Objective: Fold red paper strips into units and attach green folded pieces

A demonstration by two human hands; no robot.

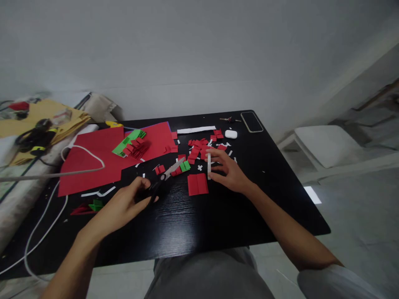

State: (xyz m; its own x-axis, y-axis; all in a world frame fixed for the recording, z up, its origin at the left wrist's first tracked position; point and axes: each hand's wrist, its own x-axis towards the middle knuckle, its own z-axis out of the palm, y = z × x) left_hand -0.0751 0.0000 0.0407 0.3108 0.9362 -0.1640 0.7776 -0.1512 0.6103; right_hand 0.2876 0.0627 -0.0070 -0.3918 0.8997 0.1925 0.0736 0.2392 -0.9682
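Note:
My left hand [134, 198] is closed on the black handles of a pair of scissors [168, 172], whose blades point up and to the right, slightly apart. In my right hand [226, 170] a narrow white paper strip [209, 166] stands upright, pinched between thumb and fingers. A folded red paper square [197, 184] lies on the table just left of that hand. Beyond it is a heap of small cut red paper pieces [196, 151] with white scraps around them. A small green piece [185, 166] sits near the scissor tips.
Red sheets [93, 158] cover the table's left, with folded green paper [127, 141] on top. A white cable [77, 171] crosses there. A long white strip [196, 129], a white case [231, 134] and a phone [252, 122] lie at the back. A white stool [321, 139] stands right.

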